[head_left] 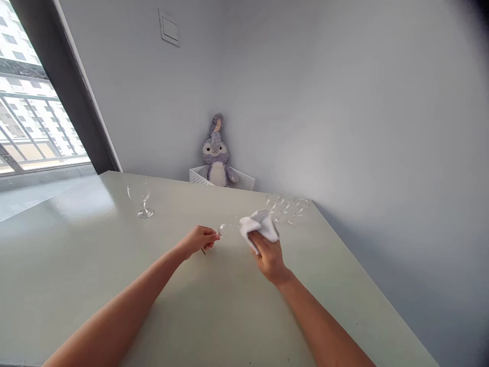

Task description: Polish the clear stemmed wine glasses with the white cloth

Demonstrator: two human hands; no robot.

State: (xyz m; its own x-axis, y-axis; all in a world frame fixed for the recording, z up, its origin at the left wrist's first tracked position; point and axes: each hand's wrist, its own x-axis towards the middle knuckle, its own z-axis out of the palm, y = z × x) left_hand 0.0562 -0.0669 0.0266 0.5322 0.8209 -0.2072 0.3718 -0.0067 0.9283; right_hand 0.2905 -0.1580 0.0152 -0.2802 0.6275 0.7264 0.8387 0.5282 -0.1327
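Observation:
My left hand is closed around the stem of a clear stemmed glass, tipped on its side with the bowl toward the right. The far part of this bowl is hard to make out against the pale table. In my right hand is a bunched white cloth, just right of the bowl. Whether cloth and glass touch, I cannot tell. Another stemmed glass stands upright at the left. Beyond the cloth, several similar glasses stand close together near the table's right edge, partly hidden by it.
The pale green table meets grey walls at the back and right. At the far corner, a grey plush rabbit sits in a white perforated basket. A window is at the left, and a switch is on the wall.

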